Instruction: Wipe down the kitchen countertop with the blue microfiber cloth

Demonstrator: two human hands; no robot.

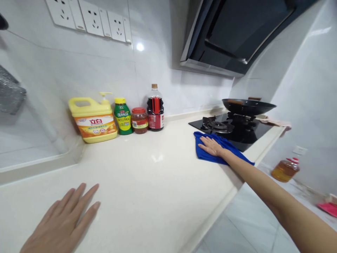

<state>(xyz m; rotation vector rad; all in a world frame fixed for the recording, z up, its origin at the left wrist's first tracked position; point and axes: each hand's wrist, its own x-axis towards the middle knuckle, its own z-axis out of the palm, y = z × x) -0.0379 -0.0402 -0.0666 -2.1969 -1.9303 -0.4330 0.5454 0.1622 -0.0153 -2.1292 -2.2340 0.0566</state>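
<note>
A blue cloth (210, 155) lies spread on the pale countertop (147, 189), its far edge reaching the black gas stove (247, 135). My right hand (211, 146) rests flat on top of it, fingers stretched out and pressing down rather than gripping. At the lower left, my left hand (64, 218) is over the bare counter with its fingers spread and nothing in it. Whether its palm touches the surface I cannot tell for sure.
Along the wall stand a yellow detergent jug (94, 121), a green squeeze bottle (123, 117), a red-lidded jar (139, 121) and a dark sauce bottle (155, 112). A black wok (250, 106) sits on the stove beneath the range hood (237, 31). An oil jug (285, 170) stands on the floor.
</note>
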